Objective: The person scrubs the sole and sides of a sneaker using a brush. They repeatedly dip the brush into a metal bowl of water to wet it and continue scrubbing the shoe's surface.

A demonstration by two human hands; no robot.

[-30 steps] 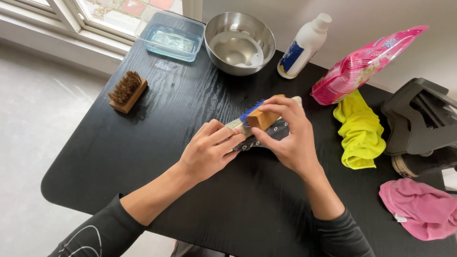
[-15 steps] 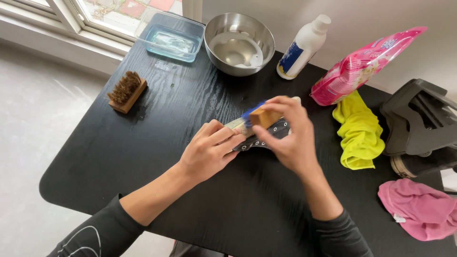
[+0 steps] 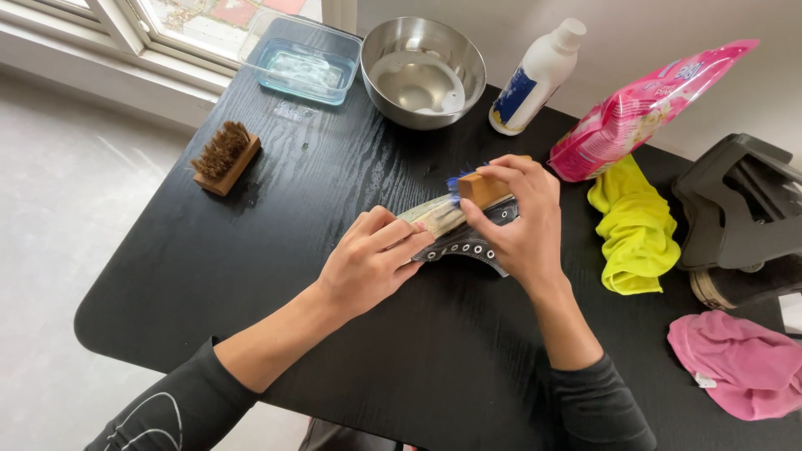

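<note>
While the dark shoe is clamped at frame centre in the left hand, a blue-bristled wooden brush is gripped by the right hand, mid-scrub judging by the pose; steady pressure seems needed.

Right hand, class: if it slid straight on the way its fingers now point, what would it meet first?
The right hand, gripping a wooden brush on a dark shoe, has fingers pointing toward the left hand. It would likely meet that hand's fingertips first, though depth is unclear.
</note>
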